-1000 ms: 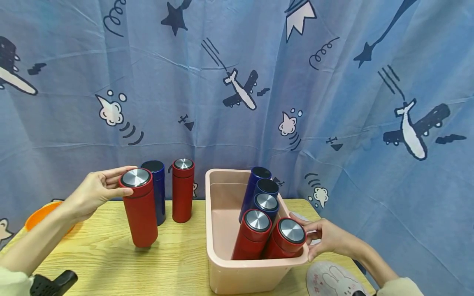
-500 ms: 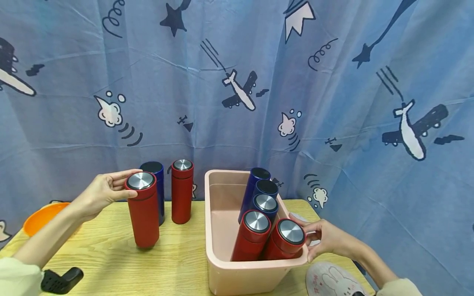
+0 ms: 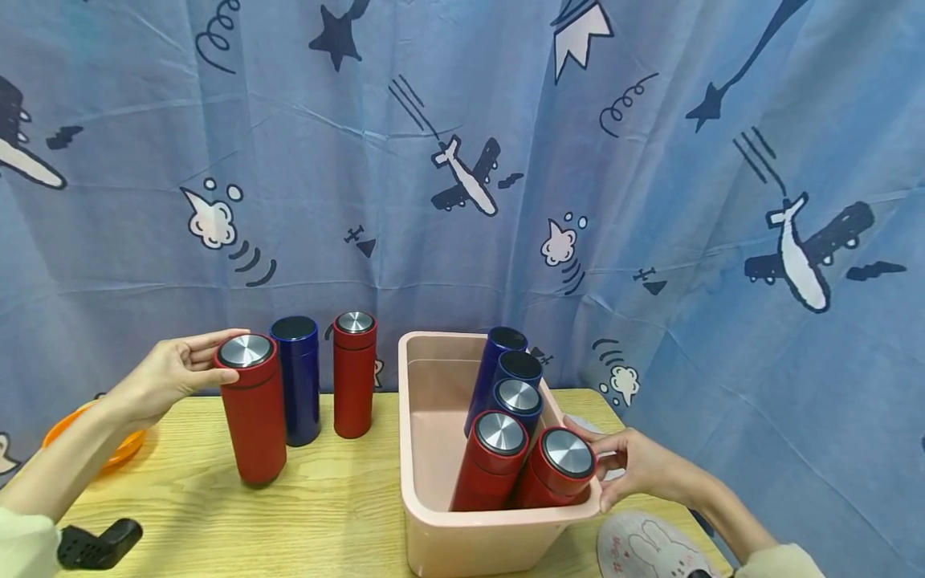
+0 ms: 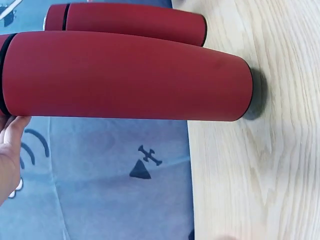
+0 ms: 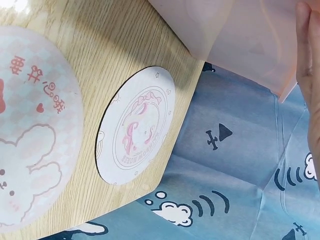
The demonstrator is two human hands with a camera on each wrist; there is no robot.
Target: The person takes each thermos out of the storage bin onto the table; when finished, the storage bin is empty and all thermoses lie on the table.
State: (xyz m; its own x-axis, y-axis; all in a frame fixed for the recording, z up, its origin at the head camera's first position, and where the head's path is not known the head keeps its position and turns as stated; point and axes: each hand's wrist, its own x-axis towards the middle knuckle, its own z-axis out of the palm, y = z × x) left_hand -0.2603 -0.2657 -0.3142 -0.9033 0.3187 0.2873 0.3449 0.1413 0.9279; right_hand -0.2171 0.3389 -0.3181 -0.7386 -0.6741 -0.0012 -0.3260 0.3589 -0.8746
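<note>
My left hand [image 3: 169, 377] grips a red thermos [image 3: 254, 425] with a silver-topped lid, fingers and thumb around its upper end. It stands upright, with its base close over the table and a shadow beside it in the left wrist view. Just behind and to its right is a blue thermos [image 3: 301, 393] with a dark lid; another red thermos [image 3: 354, 385] stands farther right. My right hand [image 3: 629, 461] holds the right rim of a pink plastic bin [image 3: 437, 518]. Inside, several red and blue thermoses lean along the right wall, and the bin's left part shows bare floor.
An orange bowl [image 3: 126, 451] sits at the far left, partly behind my left forearm. Round mats lie right of the bin: one with a rabbit [image 5: 35, 172], another with a pink print [image 5: 150, 107]. A blue patterned curtain [image 3: 303, 160] hangs behind the wooden table [image 3: 332, 506].
My left hand and the red thermos shifted slightly right, then back left past where they were, uncovering more of the blue thermos. The right hand and bin stay put.
</note>
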